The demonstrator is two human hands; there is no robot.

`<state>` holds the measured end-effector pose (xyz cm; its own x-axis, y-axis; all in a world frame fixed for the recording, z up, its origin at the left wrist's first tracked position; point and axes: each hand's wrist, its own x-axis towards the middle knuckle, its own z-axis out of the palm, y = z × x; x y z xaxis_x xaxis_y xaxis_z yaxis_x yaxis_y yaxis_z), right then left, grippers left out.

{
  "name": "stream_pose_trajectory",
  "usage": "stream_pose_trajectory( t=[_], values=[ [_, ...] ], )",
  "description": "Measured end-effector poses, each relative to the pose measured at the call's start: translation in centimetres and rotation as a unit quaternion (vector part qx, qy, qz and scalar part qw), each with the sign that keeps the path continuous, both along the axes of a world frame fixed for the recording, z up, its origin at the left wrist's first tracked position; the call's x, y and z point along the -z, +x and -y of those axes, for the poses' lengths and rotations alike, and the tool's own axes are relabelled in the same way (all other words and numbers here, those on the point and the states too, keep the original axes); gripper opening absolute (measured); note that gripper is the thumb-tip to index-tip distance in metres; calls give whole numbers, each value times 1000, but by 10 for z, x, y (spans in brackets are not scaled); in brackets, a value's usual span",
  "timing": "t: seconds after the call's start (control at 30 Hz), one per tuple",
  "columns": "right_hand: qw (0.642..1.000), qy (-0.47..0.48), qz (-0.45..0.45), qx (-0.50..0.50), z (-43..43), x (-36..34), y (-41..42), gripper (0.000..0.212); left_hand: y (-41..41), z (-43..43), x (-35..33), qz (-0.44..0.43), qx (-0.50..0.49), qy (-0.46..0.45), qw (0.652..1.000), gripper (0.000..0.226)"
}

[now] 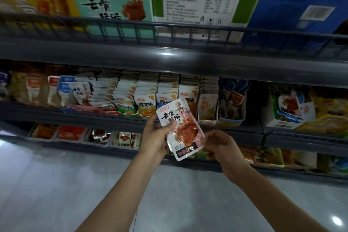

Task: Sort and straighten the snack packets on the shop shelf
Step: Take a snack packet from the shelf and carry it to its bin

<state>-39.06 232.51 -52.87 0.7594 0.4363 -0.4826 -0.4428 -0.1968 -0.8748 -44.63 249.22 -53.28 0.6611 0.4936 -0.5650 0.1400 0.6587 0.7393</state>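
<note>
The left hand grasps the packet along its left edge, thumb across the printed face and fingers curled behind. The right hand pinches the lower right corner between thumb and fingertips. So both hands are closed on the one packet, and it hangs in the air just in front of the middle shelf, touching nothing on it.

The packet's long axis is close to upright, with the top edge tipped a little to the left and away towards the shelf, and its face is turned to the person. Straight behind it stand tidy rows of packets with a different print. Farther left on the same shelf are white and pink packets whose lettering seems to match, though they are too blurred to be sure. A teal box on the top shelf carries similar writing.

If those are its kin, the packet's place lies to the left and farther in. The left hand is the nearer one and already holds the long edge, so it looks best placed to carry it across while the right lets go. The risk I would judge is knocking the upright rows in passing.
</note>
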Motion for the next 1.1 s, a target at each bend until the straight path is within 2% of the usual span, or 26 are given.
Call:
stream_pose_trajectory(
  t=[0.1, 0.17, 0.33, 0.47, 0.6, 0.87, 1.1],
  values=[
    [997, -40, 24, -53, -14, -9, -3, 16, -18, -13, -8, -2, -5, 39, 999, 49],
    [996, -37, 38, -75, -30, -18, -2, 9, -34, -25, -15, 1, 15, 73, 997, 53],
    [991, -3, 44, -128, -96, -49, -9, 12, -79, -58, -34, 12, 69, 131, 989, 53],
    [982, -7, 40, -183, -152, -66, -34, 27, -118, -92, -52, 16, 58, 144, 988, 54],
    [978, 25, 47, -200, -201, -77, -67, 10, -161, -131, -70, 20, -11, 152, 988, 60],
    [968, 43, 39, -246, -308, -95, -165, 8, -268, -218, -86, 1, -80, 220, 972, 53],
    [968, 32, 84, -235, -403, -99, -245, 15, -340, -284, -80, -19, -193, 199, 961, 40]
  ],
)
